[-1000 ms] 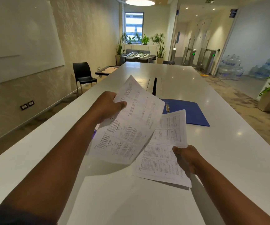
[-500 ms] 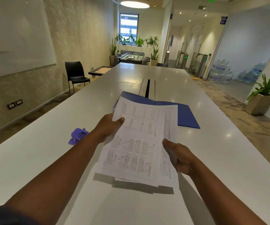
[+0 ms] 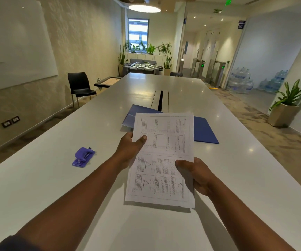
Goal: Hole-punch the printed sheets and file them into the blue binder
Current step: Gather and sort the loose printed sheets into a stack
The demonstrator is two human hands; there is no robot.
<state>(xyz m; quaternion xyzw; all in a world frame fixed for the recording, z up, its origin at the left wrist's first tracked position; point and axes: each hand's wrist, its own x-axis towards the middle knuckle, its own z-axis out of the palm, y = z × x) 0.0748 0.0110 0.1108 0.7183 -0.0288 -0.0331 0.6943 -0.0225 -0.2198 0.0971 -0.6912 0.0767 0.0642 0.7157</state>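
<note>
Above the desk [image 3: 37,187] midline, printed sheets [image 3: 162,160] are held squared as one stack: left hand [image 3: 130,151] pinches the left edge, thumb on top; right hand [image 3: 196,175] grips the lower right edge. Likely aligning edges for punching. Purple hole punch [image 3: 83,157] sits toward the left edge; blue binder [image 3: 203,131] lies open just beyond the sheets.

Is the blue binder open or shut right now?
Open: the blue binder lies spread flat on the table, partly hidden behind the printed sheets.
</note>
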